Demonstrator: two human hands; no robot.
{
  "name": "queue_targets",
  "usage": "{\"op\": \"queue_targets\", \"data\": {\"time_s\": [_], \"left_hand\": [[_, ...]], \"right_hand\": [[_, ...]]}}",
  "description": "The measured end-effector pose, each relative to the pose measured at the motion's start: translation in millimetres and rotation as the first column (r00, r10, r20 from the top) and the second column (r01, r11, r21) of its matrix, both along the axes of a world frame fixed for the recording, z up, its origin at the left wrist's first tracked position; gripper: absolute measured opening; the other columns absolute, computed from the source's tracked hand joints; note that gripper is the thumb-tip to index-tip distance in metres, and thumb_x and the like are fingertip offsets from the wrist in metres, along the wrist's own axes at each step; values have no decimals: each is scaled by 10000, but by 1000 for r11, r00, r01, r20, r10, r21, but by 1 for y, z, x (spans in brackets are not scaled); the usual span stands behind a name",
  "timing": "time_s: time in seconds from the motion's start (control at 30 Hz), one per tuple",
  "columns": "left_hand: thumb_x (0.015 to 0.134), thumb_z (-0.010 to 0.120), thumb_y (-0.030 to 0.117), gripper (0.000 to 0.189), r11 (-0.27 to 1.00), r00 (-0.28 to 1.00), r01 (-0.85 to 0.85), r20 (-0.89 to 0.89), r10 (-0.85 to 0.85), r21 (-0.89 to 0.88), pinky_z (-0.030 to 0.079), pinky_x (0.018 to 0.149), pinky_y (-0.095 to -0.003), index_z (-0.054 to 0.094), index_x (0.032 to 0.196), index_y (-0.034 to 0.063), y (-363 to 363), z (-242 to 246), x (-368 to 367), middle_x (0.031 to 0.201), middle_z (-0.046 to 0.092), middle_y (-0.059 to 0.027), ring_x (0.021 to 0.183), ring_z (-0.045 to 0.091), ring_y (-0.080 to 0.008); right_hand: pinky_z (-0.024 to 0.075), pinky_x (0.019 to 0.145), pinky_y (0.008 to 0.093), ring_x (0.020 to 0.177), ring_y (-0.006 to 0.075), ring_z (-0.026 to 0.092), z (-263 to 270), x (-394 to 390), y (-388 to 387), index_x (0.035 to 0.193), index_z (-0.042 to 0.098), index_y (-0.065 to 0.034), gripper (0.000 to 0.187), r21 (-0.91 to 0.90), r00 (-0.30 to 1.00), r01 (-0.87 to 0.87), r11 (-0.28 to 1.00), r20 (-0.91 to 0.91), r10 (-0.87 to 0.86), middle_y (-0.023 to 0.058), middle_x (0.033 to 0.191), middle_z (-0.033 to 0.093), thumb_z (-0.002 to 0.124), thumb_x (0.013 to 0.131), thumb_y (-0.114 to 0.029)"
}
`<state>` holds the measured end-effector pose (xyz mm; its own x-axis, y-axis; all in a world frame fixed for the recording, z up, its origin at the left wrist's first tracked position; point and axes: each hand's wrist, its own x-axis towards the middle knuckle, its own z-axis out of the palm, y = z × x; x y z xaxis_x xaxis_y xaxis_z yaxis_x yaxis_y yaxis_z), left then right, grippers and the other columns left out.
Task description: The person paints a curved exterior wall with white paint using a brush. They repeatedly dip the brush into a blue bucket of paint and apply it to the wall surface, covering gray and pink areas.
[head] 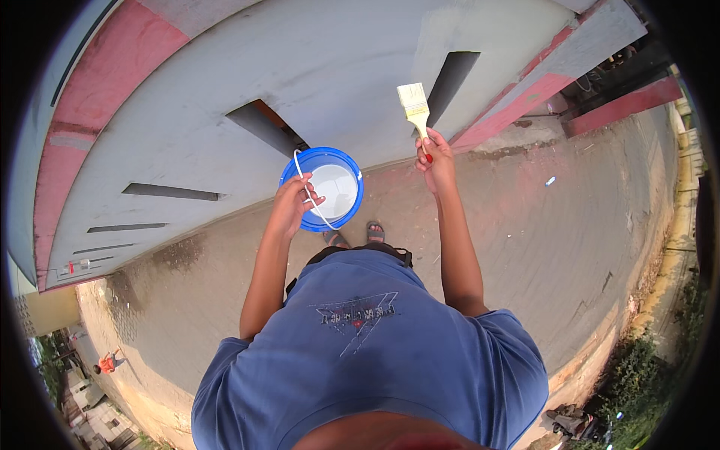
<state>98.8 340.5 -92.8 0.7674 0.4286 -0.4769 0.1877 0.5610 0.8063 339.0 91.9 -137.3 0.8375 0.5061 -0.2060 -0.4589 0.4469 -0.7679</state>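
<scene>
My left hand (291, 202) grips the white handle (323, 216) of a blue plastic bucket (358, 205), which hangs in front of my feet. White paint (337, 194) lies inside the bucket. My right hand (437, 160) holds a flat paintbrush (417, 115) by its pale handle, bristles pointing up toward the wall. The handle's end is red, and the bristles look coated with white. Ahead of both hands stands a grey-white wall (337, 73). A lighter patch (444, 31) shows on it above and right of the brush.
Slot openings (264, 126) run along the wall, with a pink band (107, 84) at the left. Concrete ground (534, 242) stretches behind and to both sides. A small bottle (550, 181) lies at right. Far off at lower left is a person in orange (107, 363). Bushes (633, 371) grow at lower right.
</scene>
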Motion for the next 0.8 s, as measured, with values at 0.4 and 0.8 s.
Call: {"op": "queue_targets", "data": {"time_s": [0.4,0.8], "left_hand": [[985,601,232,184,998,996,-40,-86,36,-45,386,594,-252,586,1079,73,3,-16,-1,780,477,36,631,420,-55],[984,622,252,164,996,988,-85,-135,80,-27,318,530,-209,572,1028,102,-4,-7,-10,733,420,55,584,352,-31]], "right_hand": [[319,478,213,552,26,393,93,75,9,1261,575,27,277,-15,885,299,954,379,-271,45,843,619,587,1014,-96],[330,486,226,526,47,410,-129,80,22,1172,632,-4,189,-183,923,333,925,264,-280,30,799,629,598,1004,-83]]}}
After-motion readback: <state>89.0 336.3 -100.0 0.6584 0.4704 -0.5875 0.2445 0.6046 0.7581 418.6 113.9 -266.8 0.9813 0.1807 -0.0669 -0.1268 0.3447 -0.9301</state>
